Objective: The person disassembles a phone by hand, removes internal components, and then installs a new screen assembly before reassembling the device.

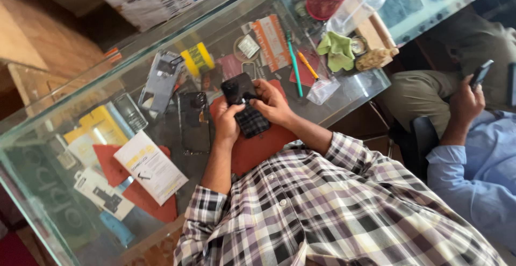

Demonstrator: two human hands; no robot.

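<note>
A black phone [243,103] is held over a red mat [262,149] on the glass counter [48,137]. My left hand [226,122] grips its left edge, and my right hand [272,102] holds its upper right side with the fingers curled onto it. The phone's glossy surface mirrors my plaid shirt. Which side of the phone faces up is hard to tell.
Left of the phone lie a clear phone case [194,122], a grey phone frame [160,81], a yellow tape roll [198,58] and a white booklet [151,167]. Further back are a green cloth [336,50], pens, a pink cup [321,1]. Another person's hand [465,103] holds a phone at right.
</note>
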